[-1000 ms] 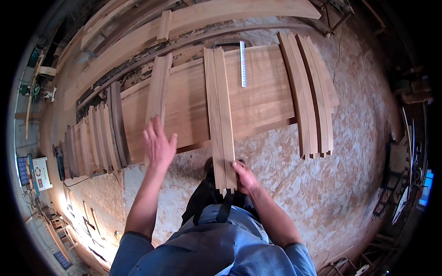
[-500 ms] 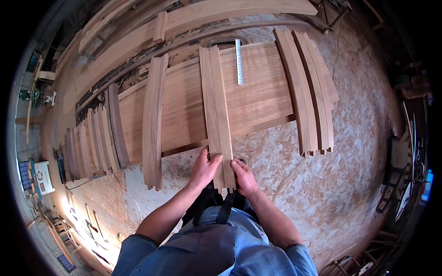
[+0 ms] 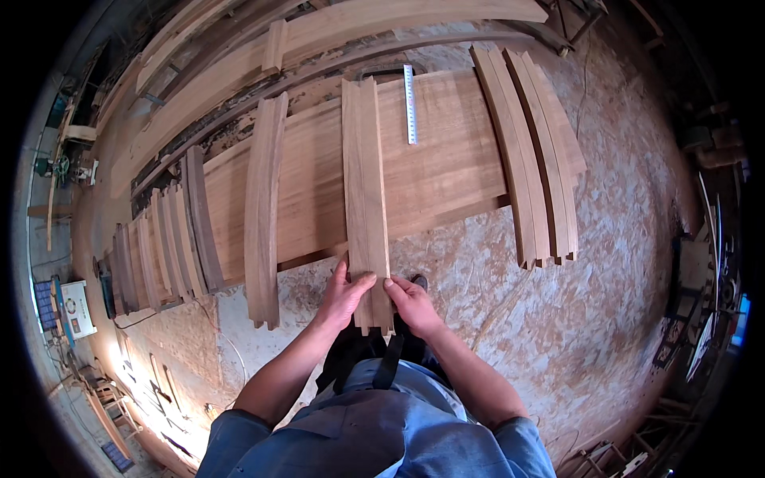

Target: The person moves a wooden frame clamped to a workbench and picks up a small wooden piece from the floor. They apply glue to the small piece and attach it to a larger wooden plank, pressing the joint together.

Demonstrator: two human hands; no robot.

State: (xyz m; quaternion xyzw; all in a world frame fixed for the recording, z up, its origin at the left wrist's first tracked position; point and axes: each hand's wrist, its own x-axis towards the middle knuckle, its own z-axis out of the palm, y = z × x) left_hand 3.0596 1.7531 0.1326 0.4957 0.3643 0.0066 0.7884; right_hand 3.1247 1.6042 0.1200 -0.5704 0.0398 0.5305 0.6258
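Both sides of the middle plank (image 3: 364, 183) are now pinched: the left hand (image 3: 341, 298) has come over from the left plank (image 3: 263, 215) to join the right hand (image 3: 414, 306). The middle plank crosses the wide board (image 3: 446, 127), jutting past its near edge.

Left hand (image 3: 344, 296): several fingers hidden under the wooden length (image 3: 365, 183); right hand (image 3: 411, 304): likewise, lower fingers out of sight. Cannot tell whether the length is one profiled piece or several strips together. Board (image 3: 446, 127): partly covered by it. Ruler (image 3: 410, 103): graduations too small to read. Blue shirt (image 3: 343, 434): cut off by lower edge. Shoe (image 3: 420, 281): mostly hidden beyond right hand
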